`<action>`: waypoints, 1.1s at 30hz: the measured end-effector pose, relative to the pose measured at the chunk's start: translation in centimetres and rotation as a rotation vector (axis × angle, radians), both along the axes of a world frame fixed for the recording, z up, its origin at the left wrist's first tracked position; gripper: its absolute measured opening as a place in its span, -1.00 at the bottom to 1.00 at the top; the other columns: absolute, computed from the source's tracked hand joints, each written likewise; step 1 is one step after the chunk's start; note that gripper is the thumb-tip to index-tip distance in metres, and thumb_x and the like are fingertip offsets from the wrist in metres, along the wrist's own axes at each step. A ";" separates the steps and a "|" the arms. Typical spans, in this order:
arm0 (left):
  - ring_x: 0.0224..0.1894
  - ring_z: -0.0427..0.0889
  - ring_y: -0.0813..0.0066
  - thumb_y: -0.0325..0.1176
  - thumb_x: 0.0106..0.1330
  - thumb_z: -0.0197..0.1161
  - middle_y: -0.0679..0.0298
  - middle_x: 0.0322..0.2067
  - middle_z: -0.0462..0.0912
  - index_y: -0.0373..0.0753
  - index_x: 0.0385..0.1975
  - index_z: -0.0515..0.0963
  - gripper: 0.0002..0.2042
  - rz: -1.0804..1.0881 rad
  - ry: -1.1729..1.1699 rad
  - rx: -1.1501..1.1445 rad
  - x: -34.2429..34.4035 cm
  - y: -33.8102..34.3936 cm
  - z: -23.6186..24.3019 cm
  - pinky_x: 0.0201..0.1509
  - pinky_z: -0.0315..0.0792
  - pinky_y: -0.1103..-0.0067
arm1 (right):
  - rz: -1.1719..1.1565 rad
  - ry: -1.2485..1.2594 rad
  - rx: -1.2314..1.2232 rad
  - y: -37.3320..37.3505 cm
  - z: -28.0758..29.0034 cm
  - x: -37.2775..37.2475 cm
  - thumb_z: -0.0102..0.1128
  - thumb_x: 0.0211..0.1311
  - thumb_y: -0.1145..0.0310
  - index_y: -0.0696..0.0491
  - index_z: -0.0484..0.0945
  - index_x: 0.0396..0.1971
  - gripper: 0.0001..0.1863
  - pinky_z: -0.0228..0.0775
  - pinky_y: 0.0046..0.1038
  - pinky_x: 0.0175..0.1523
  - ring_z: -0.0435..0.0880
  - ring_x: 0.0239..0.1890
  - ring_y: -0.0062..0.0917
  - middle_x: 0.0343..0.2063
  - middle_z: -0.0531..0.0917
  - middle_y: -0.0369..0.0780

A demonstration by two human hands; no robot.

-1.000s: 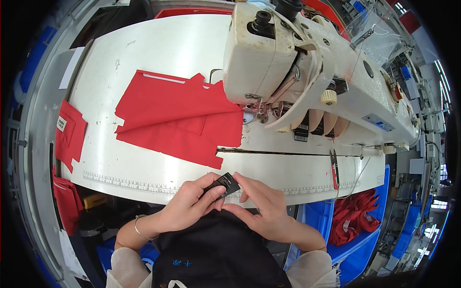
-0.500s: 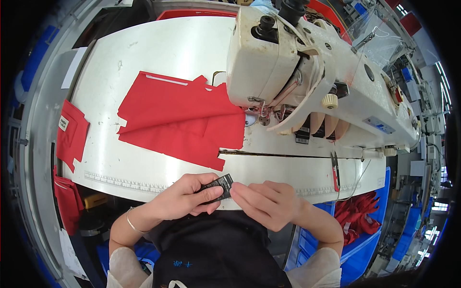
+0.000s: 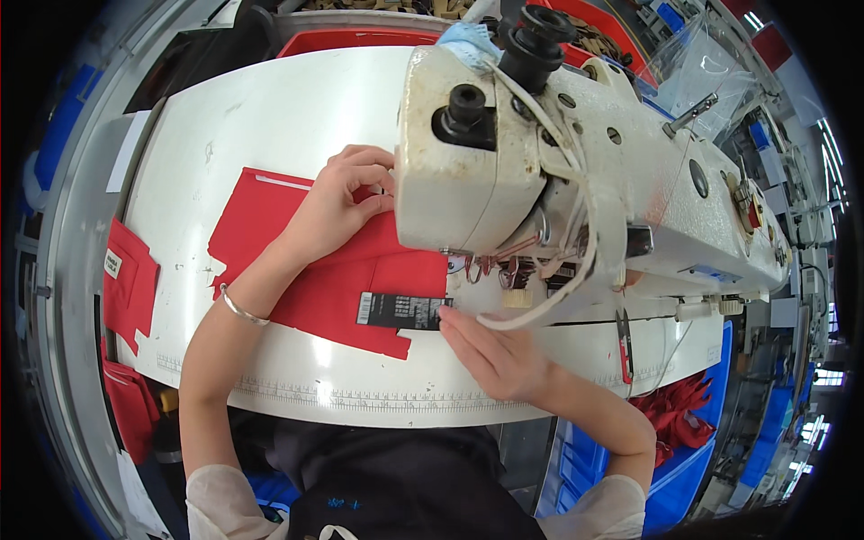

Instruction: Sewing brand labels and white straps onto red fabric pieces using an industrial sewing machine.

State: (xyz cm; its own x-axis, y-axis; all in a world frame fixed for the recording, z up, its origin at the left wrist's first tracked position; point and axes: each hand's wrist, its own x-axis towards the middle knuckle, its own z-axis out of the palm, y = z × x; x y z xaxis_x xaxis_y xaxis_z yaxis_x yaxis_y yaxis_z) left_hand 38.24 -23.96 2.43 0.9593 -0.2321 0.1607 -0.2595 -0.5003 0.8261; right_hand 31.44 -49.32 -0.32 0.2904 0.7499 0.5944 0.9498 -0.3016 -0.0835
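Note:
My left hand [image 3: 351,184] has curled fingers pinching the upper edge of the red fabric piece [image 3: 286,301], left of the white sewing machine head [image 3: 450,193]. The fingertips are partly hidden by the machine. My right hand [image 3: 481,351] grips the right end of a black printed label [image 3: 391,310], which lies over the red fabric below the needle area. The machine's presser parts [image 3: 486,268] are just above that hand.
Red cut pieces [image 3: 128,274] lie at the table's left end. Red-handled snips [image 3: 625,355] are right of my right hand. A blue bin [image 3: 697,450] with red fabric is below right. Red bins [image 3: 346,38] stand behind the table [image 3: 207,117].
My left hand has let go of the label and moved up to the red fabric. My right hand has brought the label up and left, flat onto the fabric.

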 end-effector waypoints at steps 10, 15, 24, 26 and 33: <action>-0.35 0.45 0.13 -0.59 0.10 0.21 0.13 -0.42 0.48 -0.31 -0.17 0.47 -0.74 -0.100 -0.483 0.311 -4.1 -2.5 1.1 -0.29 0.42 0.35 | -0.116 -0.445 -0.475 1.0 -0.5 3.8 0.13 -0.04 0.45 0.22 0.53 -0.19 -0.66 0.51 -0.40 -0.24 0.55 -0.37 -0.50 -0.36 0.56 -0.17; -0.35 0.55 0.16 -0.56 0.09 0.26 0.11 -0.37 0.55 -0.32 -0.25 0.52 -0.79 -0.034 -0.128 0.130 -5.2 -3.3 0.6 -0.33 0.45 0.43 | -0.184 -0.315 -0.412 0.9 -0.3 3.5 0.09 0.04 0.42 0.22 0.50 -0.16 -0.67 0.52 -0.37 -0.20 0.56 -0.32 -0.46 -0.31 0.56 -0.15; -0.35 0.60 0.15 -0.63 0.08 0.21 0.07 -0.35 0.62 -0.37 -0.34 0.56 -0.86 -0.095 -0.002 0.091 -4.6 -2.0 0.5 -0.32 0.47 0.46 | -0.013 -0.178 -0.377 0.3 -1.9 3.6 0.01 0.12 0.54 0.35 0.47 -0.08 -0.65 0.55 -0.25 -0.17 0.65 -0.24 -0.30 -0.25 0.62 0.04; -0.35 0.61 0.13 -0.63 0.07 0.21 0.07 -0.36 0.63 -0.36 -0.34 0.56 -0.85 -0.111 -0.039 0.048 -4.4 -2.2 0.8 -0.31 0.47 0.45 | -0.014 -0.440 -0.501 0.3 -1.6 3.7 0.03 0.12 0.54 0.34 0.48 -0.08 -0.66 0.56 -0.32 -0.24 0.65 -0.30 -0.36 -0.29 0.63 0.01; -0.40 0.59 0.05 -0.64 -0.02 0.25 0.10 -0.45 0.62 -0.33 -0.39 0.57 -0.83 -0.082 -0.176 0.145 -4.0 -2.4 1.7 -0.32 0.50 0.39 | -0.003 -0.438 -0.521 0.2 -1.5 3.8 0.04 0.12 0.53 0.32 0.50 -0.09 -0.66 0.57 -0.39 -0.29 0.62 -0.38 -0.45 -0.33 0.63 -0.05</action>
